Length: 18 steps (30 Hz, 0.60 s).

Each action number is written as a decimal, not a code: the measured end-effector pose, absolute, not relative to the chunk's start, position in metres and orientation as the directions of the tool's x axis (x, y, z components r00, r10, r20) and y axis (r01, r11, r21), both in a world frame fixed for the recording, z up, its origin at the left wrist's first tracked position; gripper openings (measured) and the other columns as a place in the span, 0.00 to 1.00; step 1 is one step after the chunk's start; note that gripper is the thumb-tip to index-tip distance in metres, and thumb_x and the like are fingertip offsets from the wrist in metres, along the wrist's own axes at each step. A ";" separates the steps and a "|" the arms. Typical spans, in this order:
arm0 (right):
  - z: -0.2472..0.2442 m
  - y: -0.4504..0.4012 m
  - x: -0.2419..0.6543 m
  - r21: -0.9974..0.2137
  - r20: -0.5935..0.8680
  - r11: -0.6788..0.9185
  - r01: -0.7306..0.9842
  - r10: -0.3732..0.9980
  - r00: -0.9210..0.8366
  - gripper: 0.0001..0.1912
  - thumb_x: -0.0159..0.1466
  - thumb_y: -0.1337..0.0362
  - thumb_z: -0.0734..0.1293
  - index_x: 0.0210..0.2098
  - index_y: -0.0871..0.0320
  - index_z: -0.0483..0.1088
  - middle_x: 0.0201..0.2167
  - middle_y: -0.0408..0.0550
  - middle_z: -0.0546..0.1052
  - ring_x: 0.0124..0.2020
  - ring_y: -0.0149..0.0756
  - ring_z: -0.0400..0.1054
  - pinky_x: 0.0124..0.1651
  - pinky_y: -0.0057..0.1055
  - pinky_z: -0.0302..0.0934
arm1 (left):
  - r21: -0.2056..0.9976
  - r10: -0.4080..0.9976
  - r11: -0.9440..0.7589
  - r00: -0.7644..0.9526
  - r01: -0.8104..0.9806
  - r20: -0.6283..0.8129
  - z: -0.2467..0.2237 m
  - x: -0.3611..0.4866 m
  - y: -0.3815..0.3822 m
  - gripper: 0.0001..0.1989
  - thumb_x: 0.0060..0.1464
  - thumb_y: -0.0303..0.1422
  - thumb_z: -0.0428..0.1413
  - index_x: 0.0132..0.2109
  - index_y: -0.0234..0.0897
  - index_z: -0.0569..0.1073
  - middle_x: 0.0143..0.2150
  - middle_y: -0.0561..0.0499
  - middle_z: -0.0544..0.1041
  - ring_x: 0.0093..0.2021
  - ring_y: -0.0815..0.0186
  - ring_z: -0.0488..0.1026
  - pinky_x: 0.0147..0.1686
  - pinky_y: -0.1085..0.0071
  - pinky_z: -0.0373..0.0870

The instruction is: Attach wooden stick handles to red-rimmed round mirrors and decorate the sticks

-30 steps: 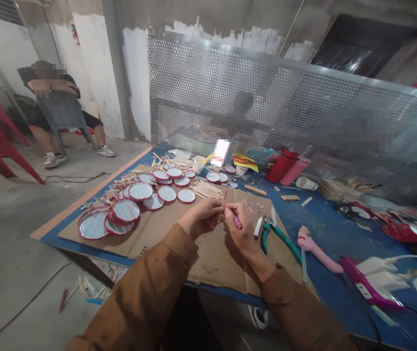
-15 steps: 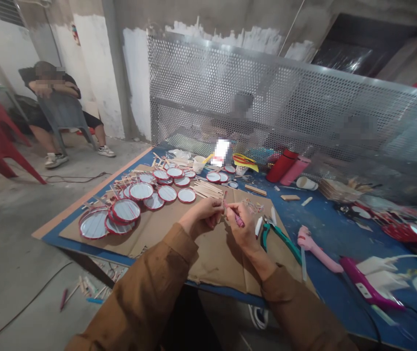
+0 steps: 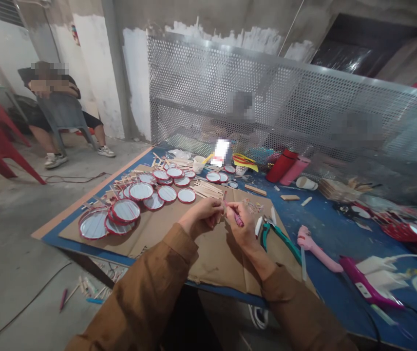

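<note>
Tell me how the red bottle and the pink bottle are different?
The red bottle is a deep, dark red, while the pink bottle is a paler pink. The red bottle is on the left and the pink bottle is on its right. The red bottle also looks a little fatter than the pink bottle. Both are long and round, and both seem to lie on the blue table.

Craft workshop with cluttered workbench
</note>
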State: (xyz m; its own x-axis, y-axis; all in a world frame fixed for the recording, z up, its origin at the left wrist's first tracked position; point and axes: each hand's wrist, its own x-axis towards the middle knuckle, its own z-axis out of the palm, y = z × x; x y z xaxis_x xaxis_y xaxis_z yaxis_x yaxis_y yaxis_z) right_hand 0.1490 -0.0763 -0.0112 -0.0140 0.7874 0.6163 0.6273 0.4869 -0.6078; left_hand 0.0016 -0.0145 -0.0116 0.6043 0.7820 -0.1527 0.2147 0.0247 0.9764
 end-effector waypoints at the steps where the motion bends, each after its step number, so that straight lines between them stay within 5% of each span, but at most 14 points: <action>1: -0.011 -0.076 0.149 -0.611 0.610 0.488 0.623 0.792 -0.022 0.09 0.67 0.59 0.61 0.37 0.56 0.70 0.26 0.43 0.73 0.26 0.33 0.66 0.32 0.30 0.59 | 0.977 0.786 0.026 0.600 0.214 -0.152 -0.012 0.002 -0.015 0.08 0.62 0.31 0.48 0.33 0.35 0.65 0.17 0.56 0.68 0.13 0.73 0.65 0.15 0.80 0.61; 18: -0.011 -0.075 0.151 -0.593 0.625 0.489 0.639 0.780 -0.016 0.10 0.66 0.59 0.61 0.38 0.56 0.70 0.27 0.45 0.74 0.28 0.33 0.67 0.34 0.30 0.61 | 0.983 0.791 0.023 0.598 0.184 -0.130 -0.010 0.002 -0.018 0.09 0.61 0.30 0.47 0.32 0.35 0.65 0.17 0.56 0.67 0.13 0.74 0.64 0.15 0.80 0.59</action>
